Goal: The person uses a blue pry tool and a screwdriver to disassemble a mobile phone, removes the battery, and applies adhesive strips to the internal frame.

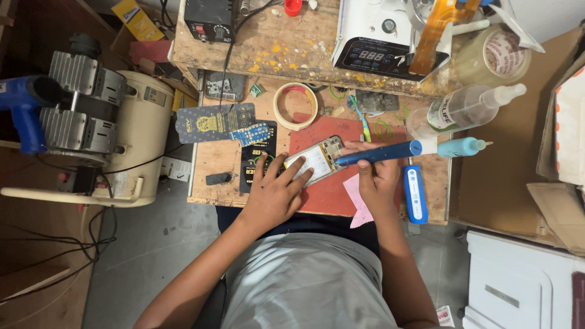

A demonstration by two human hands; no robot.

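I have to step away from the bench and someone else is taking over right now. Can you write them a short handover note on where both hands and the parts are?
Left hand: fingers spread, pressing the opened phone flat on the red mat.
Right hand: gripping a blue pen-shaped tool, tip on the phone's upper right edge.
Nearby: tape roll behind the mat, pink cloth under the right wrist, flat blue case to its right, spray bottle at the back.
Done: the phone lies open, its insides showing.
Left: the tool is at work on the phone; nothing shows it closed up.
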